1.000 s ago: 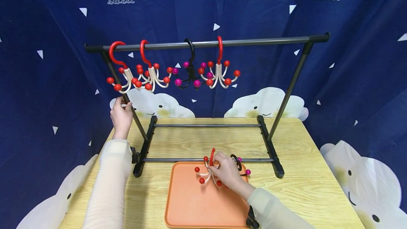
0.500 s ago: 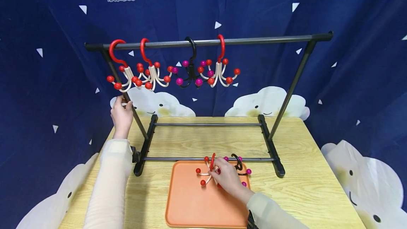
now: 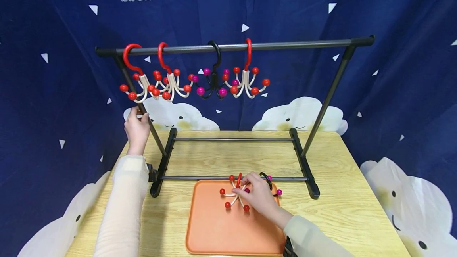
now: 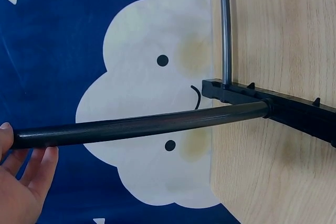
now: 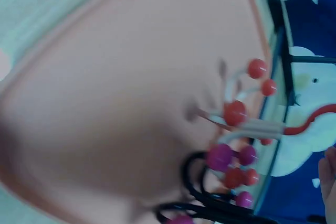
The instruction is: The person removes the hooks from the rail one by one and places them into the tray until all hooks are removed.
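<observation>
My left hand [image 3: 137,130] grips the left upright post [image 3: 154,134] of a black garment rack; in the left wrist view, thumb and fingers sit on either side of the dark tube [image 4: 136,125]. Over the back of an orange tray [image 3: 214,233], my right hand [image 3: 262,197] is at a multi-arm claw hanger [image 5: 262,128] with a red hook, cream arms and red balls. Its thumb and fingers stand apart around the hook, and the right wrist view shows the fingertips [image 5: 327,174] clear of it. A black claw hanger [image 3: 265,178] with magenta balls lies beside, partly hidden by this hand.
Along the rack's top rail [image 3: 285,46] hang several claw hangers: two red-hooked ones at left, a black one [image 3: 214,78] in the middle and a red-hooked one [image 3: 245,82] to its right. The lower front bar [image 3: 200,178] runs behind the tray. A blue curtain [image 3: 285,7] backs the table.
The red-hooked claw hanger, pinched by my right hand earlier, has come down slightly toward the tray. The right fingers have since spread from its hook. My left hand stays on the post.
</observation>
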A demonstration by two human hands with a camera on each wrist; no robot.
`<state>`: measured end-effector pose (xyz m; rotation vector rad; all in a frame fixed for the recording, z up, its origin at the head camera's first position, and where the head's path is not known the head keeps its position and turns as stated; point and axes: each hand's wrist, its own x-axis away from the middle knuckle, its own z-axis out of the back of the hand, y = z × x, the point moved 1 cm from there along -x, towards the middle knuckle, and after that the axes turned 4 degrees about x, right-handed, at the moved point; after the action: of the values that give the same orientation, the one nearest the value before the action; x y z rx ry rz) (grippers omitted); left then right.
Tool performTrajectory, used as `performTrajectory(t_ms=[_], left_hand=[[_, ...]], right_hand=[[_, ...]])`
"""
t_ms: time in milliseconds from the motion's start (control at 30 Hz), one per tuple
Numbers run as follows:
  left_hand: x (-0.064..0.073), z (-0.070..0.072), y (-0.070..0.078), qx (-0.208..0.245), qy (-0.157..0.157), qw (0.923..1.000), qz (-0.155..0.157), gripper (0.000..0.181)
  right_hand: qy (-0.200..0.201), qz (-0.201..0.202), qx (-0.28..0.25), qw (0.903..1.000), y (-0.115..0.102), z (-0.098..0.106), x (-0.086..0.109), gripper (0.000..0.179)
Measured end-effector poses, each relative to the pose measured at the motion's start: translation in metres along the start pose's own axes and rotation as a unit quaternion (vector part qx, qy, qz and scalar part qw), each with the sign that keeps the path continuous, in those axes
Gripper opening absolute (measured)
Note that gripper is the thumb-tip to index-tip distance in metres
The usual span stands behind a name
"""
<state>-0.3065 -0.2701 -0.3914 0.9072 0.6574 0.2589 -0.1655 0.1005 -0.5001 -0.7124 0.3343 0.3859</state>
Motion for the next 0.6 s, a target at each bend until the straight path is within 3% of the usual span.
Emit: performTrajectory(t_ms=[167, 367, 600], left_hand=[[-0.001, 0.001, -0.001, -0.002, -0.007, 0.9999, 0.010, 0.023], [-0.002, 0.001, -0.002, 0.000, -0.005, 1.0000, 0.008, 0.023], [-0.002, 0.000, -0.003, -0.005, -0.003, 1.0000, 0.005, 0.022]], right_hand=[[0.042, 0.041, -0.011, 0.9982, -0.007, 0.021, -0.020, 0.026], [0.083, 0.082, -0.020, 0.9929, -0.019, 0.061, -0.062, 0.018], [0.171, 0.162, 0.008, 0.9720, -0.030, 0.107, -0.107, 0.017]])
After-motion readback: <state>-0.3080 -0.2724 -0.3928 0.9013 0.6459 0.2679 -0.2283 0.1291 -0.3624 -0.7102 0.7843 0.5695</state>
